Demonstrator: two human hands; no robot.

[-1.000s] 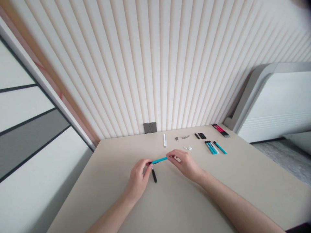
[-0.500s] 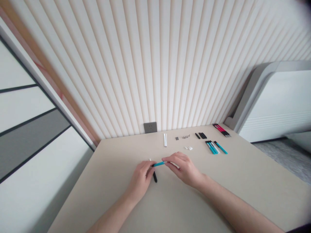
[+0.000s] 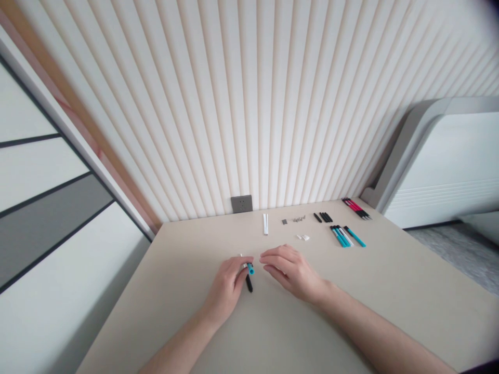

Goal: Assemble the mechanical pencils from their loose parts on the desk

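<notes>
My left hand [image 3: 228, 280] pinches a blue pen barrel [image 3: 250, 269] between thumb and fingers. The barrel's hollow end faces me, and the rest of it is mostly hidden by the fingers. Just below, a black pen grip [image 3: 249, 283] lies on the table, and a thin white tip shows past my left fingers. To the right, my right hand [image 3: 292, 271] hovers a short way from the barrel. Its thumb and fingers are slightly apart, and I see nothing between them.
On the table [image 3: 187, 241], toward the wall, lie white refills [image 3: 265, 224], small metal parts [image 3: 299, 219], small white pieces [image 3: 303, 237] and black grips [image 3: 326, 217]. Blue barrels [image 3: 340, 236] and red-and-black pens [image 3: 356, 208] are at the right. A socket [image 3: 241, 203] sits on the wall.
My right hand has let go of the blue barrel. In my left hand the barrel has turned from pointing right to pointing its hollow end toward me.
</notes>
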